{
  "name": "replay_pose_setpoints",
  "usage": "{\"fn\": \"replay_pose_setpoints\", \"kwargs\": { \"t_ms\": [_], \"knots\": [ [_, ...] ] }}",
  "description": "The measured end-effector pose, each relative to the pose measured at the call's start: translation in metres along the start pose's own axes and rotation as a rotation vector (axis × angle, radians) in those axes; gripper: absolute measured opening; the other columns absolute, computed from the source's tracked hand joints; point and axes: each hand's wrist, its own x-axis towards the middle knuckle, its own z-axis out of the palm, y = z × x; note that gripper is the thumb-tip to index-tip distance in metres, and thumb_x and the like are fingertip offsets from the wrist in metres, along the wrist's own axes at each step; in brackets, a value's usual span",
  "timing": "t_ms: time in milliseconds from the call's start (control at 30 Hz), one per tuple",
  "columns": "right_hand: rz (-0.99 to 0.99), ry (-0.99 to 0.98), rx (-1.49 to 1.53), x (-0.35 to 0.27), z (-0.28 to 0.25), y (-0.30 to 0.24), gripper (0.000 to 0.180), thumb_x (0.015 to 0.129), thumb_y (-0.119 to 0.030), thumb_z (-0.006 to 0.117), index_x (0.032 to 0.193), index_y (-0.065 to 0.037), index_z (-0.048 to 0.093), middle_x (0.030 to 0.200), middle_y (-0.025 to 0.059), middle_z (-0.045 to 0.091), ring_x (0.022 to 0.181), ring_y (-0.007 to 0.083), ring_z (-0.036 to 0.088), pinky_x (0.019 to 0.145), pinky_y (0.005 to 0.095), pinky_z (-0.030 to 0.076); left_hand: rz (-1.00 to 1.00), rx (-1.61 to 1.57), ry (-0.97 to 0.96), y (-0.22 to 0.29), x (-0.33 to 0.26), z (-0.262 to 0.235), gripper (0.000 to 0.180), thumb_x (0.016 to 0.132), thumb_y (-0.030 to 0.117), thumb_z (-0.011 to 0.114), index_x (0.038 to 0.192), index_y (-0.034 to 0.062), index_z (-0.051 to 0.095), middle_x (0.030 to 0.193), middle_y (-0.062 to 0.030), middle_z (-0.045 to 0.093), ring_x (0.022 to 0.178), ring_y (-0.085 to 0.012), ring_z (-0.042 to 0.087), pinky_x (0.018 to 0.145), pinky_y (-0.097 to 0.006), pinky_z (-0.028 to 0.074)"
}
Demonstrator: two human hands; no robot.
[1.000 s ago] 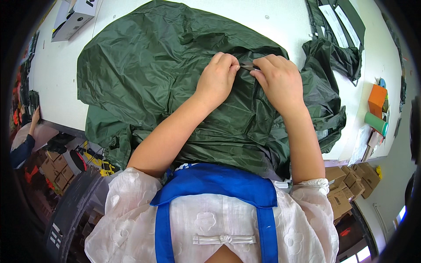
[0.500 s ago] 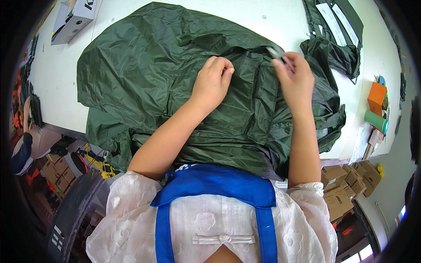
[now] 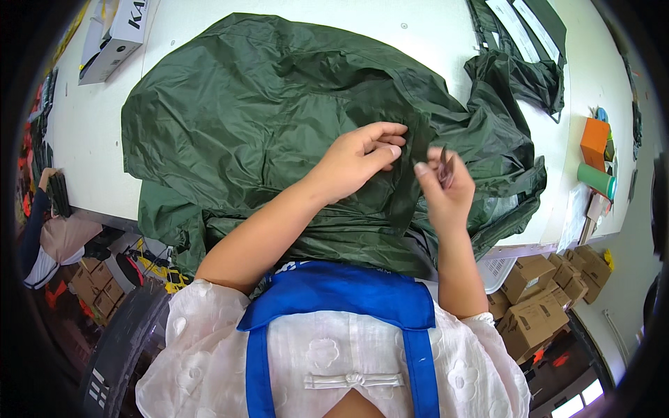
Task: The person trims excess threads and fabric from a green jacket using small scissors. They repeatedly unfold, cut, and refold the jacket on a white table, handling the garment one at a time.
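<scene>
A dark green, shiny garment (image 3: 230,104) is spread in wrinkles over the white table. My left hand (image 3: 359,160) rests on its middle, fingers curled and thumb drawn in at a fold beside a narrow flap or strip (image 3: 405,198). Just right of that strip, my right hand (image 3: 449,195) is closed around small scissors (image 3: 446,167), which look like thread snips. Their dark pointed blade sticks up past my fingers; the handle is partly hidden in my palm. The scissors and the left fingertips are a short distance apart.
Another dark green piece with white strips (image 3: 519,31) lies at the far right of the white table (image 3: 188,28). An orange box (image 3: 594,143) and green cylinder (image 3: 596,181) stand near the right edge. A white box (image 3: 115,42) sits far left. Cardboard boxes (image 3: 533,324) are below; another person is at left.
My right hand has come down and nearer to me with the scissors. My left hand has slid right and slightly nearer, its fingers at the strip. The garment's folds there have shifted.
</scene>
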Motion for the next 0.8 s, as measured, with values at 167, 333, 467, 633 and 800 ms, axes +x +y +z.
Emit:
{"fn": "replay_pose_setpoints", "kwargs": {
  "t_ms": [167, 333, 467, 633, 800],
  "knots": [
    [-0.411, -0.131, -0.37, -0.013, 0.009, -0.005, 0.025, 0.072, 0.005, 0.07, 0.093, -0.005, 0.063, 0.075, 0.0077, 0.062, 0.062, 0.016, 0.057, 0.056, 0.0259, 0.046, 0.066, -0.101, -0.004, 0.018, -0.015, 0.012, 0.045, 0.086, 0.018, 0.064, 0.124, -0.0013, 0.049, 0.116, -0.0072, 0.052, 0.106, -0.0134, 0.05, 0.089, -0.029, 0.044],
    [-0.404, -0.173, -0.343, -0.013, 0.003, -0.011, 0.021, 0.078, -0.003, 0.067, 0.097, -0.004, 0.06, 0.074, 0.0045, 0.058, 0.063, 0.0136, 0.053, 0.058, 0.0247, 0.043, 0.025, -0.08, 0.152, 0.009, -0.012, 0.02, 0.016, 0.086, 0.004, 0.061, 0.101, 0.0014, 0.056, 0.092, -0.001, 0.057, 0.083, -0.0063, 0.054, 0.075, -0.023, 0.046],
    [-0.177, 0.05, -0.168, 0.001, -0.022, -0.012, 0.018, 0.089, -0.015, 0.058, 0.1, -0.001, 0.056, 0.074, 0.0022, 0.053, 0.064, 0.0096, 0.047, 0.061, 0.0221, 0.041, 0.127, 0.126, 0.226, 0.009, -0.016, 0.025, 0.009, 0.085, -0.003, 0.06, 0.09, 0.0019, 0.055, 0.082, 0.0032, 0.053, 0.071, -0.0017, 0.048, 0.06, -0.019, 0.04],
    [-0.416, 0.073, -0.625, 0.017, -0.022, -0.017, 0.019, 0.081, -0.012, 0.072, 0.092, -0.002, 0.061, 0.079, 0.0082, 0.061, 0.064, 0.0144, 0.057, 0.058, 0.0255, 0.047, 0.296, 0.285, 0.279, 0.009, -0.019, 0.03, 0.011, 0.083, -0.005, 0.061, 0.087, 0.0008, 0.053, 0.079, 0.0038, 0.046, 0.068, -0.0017, 0.044, 0.057, -0.018, 0.037],
    [-0.484, 0.069, -0.693, 0.02, -0.02, -0.013, 0.022, 0.075, -0.012, 0.076, 0.089, -0.003, 0.063, 0.078, 0.0097, 0.063, 0.062, 0.0188, 0.059, 0.057, 0.0264, 0.048, 0.306, 0.306, 0.283, 0.007, -0.02, 0.03, 0.011, 0.082, -0.006, 0.061, 0.087, -0.0006, 0.053, 0.081, 0.0024, 0.046, 0.067, -0.0021, 0.045, 0.056, -0.019, 0.037]
  ]
}}
